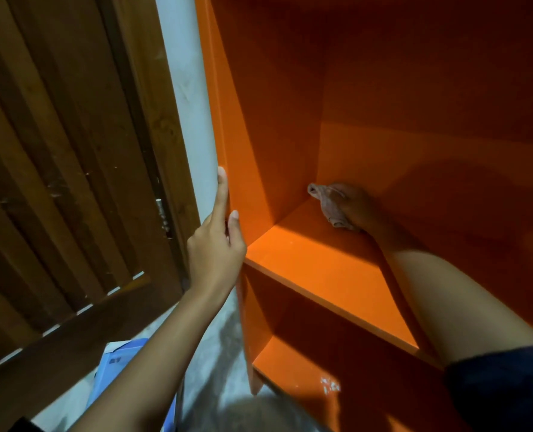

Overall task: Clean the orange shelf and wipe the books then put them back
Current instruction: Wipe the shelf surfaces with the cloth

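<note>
Shelving in glossy orange fills the view from twelve to four o'clock: the orange shelf (383, 126) stands with its compartments bare, no books in sight anywhere in frame. At nine o'clock hangs a brown wooden door (56, 182), with a pale wall strip (190, 88) between it and the unit. The left hand (218, 247) grips the shelf's front left edge, fingers straight and thumb hooked inside, steadying it. Deep in the compartment's back left corner, the right hand (355, 207) presses flat on a crumpled pinkish cloth (327, 204), pinning it against the board. A blue box (121, 363) lies on the floor at seven o'clock. Wiping well here likely means driving the cloth tight into the corner seam, then pulling dust forward toward the board's front lip at five o'clock in overlapping strokes, keeping the left-hand brace firm.
</note>
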Tool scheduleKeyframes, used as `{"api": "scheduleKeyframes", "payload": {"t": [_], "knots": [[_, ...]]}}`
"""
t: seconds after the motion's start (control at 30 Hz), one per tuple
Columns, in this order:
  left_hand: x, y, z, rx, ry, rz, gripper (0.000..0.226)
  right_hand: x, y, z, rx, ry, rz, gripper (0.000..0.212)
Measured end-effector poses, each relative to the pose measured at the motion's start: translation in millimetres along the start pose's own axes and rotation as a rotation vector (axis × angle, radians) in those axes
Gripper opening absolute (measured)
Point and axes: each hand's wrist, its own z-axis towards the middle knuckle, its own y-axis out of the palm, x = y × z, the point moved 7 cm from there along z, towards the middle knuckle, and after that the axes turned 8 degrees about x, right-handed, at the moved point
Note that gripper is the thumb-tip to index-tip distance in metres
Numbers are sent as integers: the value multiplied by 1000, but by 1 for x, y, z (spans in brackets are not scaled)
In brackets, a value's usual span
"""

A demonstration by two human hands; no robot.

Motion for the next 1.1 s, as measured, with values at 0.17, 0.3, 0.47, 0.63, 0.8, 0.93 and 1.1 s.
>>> {"api": "scheduleKeyframes", "payload": {"t": [0.17, 0.3, 0.47, 0.63, 0.8, 0.93, 1.1], "knots": [[-1, 1, 1, 14, 20, -18, 64, -1, 19, 23, -81, -65, -114, 11], [-1, 3, 0, 13, 19, -23, 63, -2, 22, 29, -122, -61, -133, 19], [-1, 3, -1, -10, 8, -6, 64, -8, 29, 19, -140, -16, -165, 21], [-6, 2, 2, -87, 7, -53, 64, -35, 41, -22, -201, -58, -95, 17], [-8, 0, 8, -205, -43, -240, 65, -68, 57, -64, -274, -149, -119, 20], [-7, -3, 10, -265, -103, -358, 64, -88, 68, -88, -270, -263, -226, 27], [-5, -7, 12, -275, -92, -438, 64, -109, 77, -114, -260, -328, -291, 28]]}}
